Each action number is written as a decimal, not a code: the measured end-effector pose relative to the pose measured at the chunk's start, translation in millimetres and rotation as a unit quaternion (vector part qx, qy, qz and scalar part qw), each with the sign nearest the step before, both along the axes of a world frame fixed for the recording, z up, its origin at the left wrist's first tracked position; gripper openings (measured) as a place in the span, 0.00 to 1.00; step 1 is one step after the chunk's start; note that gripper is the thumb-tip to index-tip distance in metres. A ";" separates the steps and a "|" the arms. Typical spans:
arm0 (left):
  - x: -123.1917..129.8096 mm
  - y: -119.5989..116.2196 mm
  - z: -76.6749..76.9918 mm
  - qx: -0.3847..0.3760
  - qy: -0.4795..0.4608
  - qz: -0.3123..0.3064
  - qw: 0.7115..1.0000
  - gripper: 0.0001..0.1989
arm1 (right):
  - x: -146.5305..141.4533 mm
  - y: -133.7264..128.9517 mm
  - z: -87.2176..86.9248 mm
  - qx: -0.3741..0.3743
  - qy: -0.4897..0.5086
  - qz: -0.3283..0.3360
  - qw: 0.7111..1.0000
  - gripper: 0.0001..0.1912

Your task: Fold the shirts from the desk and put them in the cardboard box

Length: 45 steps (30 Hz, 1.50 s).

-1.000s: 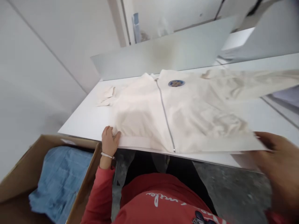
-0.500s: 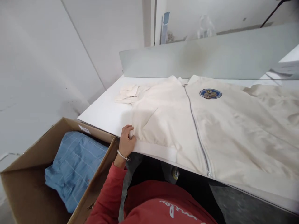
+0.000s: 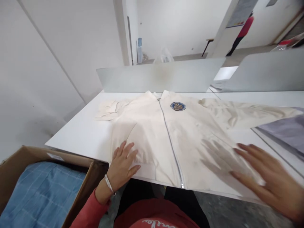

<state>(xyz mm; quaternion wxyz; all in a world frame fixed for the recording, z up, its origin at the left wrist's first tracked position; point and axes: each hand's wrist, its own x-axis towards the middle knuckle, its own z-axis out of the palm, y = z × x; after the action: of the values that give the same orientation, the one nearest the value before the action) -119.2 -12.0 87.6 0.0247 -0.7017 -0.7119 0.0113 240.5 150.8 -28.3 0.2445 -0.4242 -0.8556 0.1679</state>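
Cream zip-front jacket, head view: the garment lies flat and front-up on a white bench, collar at the far side, hem along the near edge. A round embroidered badge sits on the chest beside the metal zip. The left sleeve is folded back on itself; the right sleeve reaches out across the bench. The left hand is open, fingers spread and pressed on the lower front near the hem, with a bangle at the wrist. The right hand is also open, over the lower right front; whether its fingertips touch the cloth is unclear. Nothing is gripped. A cardboard box of blue checked cloth stands just left of the bench. Risk: a pull toward the person could drag the hem over the near edge, while uneven pressure could ruck the front.
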 end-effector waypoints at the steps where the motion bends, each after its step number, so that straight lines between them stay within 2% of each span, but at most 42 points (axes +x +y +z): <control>1: 0.8 -1.2 -3.7 -0.041 0.003 -0.009 0.999 0.20 | -9.2 0.5 -7.9 0.008 -0.006 0.035 0.999 0.30; 3: -1.1 -5.1 -9.7 -0.096 0.011 -0.005 0.995 0.21 | -24.6 -2.0 -24.2 0.004 -0.048 0.086 0.995 0.29; 5: -5.0 -8.2 -10.5 -0.120 0.011 0.003 0.993 0.21 | -32.8 -7.4 -36.6 -0.010 -0.098 0.094 0.991 0.28; 7: -8.9 -6.9 -4.7 -0.135 -0.002 0.002 0.991 0.19 | -34.8 -12.4 -41.8 -0.020 -0.121 0.097 0.988 0.29; 9: -13.1 1.6 6.7 -0.155 -0.029 -0.017 0.987 0.16 | -33.8 -14.5 -39.6 -0.031 -0.124 0.095 0.987 0.29; 13: -29.7 43.6 30.6 -0.211 -0.049 -0.052 0.975 0.15 | -26.0 -5.0 -21.5 -0.108 -0.112 0.121 0.980 0.30; 15: -42.9 75.2 34.6 -0.205 -0.022 -0.050 0.977 0.18 | -16.9 8.7 -9.9 -0.181 -0.076 0.161 0.967 0.28; 17: -54.6 110.3 31.2 -0.173 0.007 -0.045 0.984 0.22 | -5.3 29.5 0.4 -0.257 -0.019 0.159 0.953 0.26; 19: -58.6 145.3 22.4 -0.156 0.040 -0.025 0.987 0.24 | 5.1 57.7 6.3 -0.296 0.034 0.089 0.950 0.26; 21: -49.4 177.9 11.2 -0.183 0.073 -0.008 0.980 0.24 | 11.4 92.8 4.7 -0.293 0.058 -0.003 0.954 0.27; 23: -25.2 208.6 -1.1 -0.228 0.089 -0.027 0.969 0.24 | 12.6 132.6 -4.6 -0.292 0.058 -0.071 0.952 0.26; 25: 11.1 239.8 -16.3 -0.241 0.078 -0.089 0.963 0.23 | 8.6 173.6 -17.4 -0.320 0.058 -0.108 0.939 0.26; 27: 52.2 273.2 -37.3 -0.217 0.042 -0.158 0.962 0.21 | -0.4 211.9 -28.2 -0.344 0.054 -0.141 0.927 0.26; 29: 89.6 307.6 -65.0 -0.189 -0.001 -0.193 0.963 0.21 | -13.8 244.9 -33.8 -0.340 0.033 -0.164 0.925 0.25; 32: 125.0 349.7 -112.9 -0.150 -0.027 -0.144 0.978 0.21 | -38.4 284.5 -36.6 -0.278 -0.049 -0.140 0.949 0.22; 35: 135.2 368.5 -154.2 -0.137 -0.038 -0.043 0.989 0.25 | -63.4 316.9 -45.4 -0.234 -0.120 -0.100 0.960 0.18; 38: 134.7 368.4 -176.5 -0.146 -0.042 -0.010 0.988 0.29 | -87.3 342.7 -64.1 -0.236 -0.146 -0.091 0.956 0.16; 42: 135.7 364.7 -179.5 -0.146 -0.041 -0.013 0.988 0.30 | -113.1 362.2 -87.2 -0.246 -0.184 -0.097 0.947 0.20; 45: 137.0 365.5 -176.2 -0.152 -0.040 -0.008 0.987 0.30 | -116.9 369.3 -94.1 -0.243 -0.222 -0.099 0.939 0.18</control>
<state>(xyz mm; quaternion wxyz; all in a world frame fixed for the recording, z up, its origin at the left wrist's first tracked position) 17.8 353.5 -88.6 -0.1106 -0.7028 -0.6968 0.0917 123.6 520.1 -122.4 -0.0468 -0.5799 -0.7750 0.2470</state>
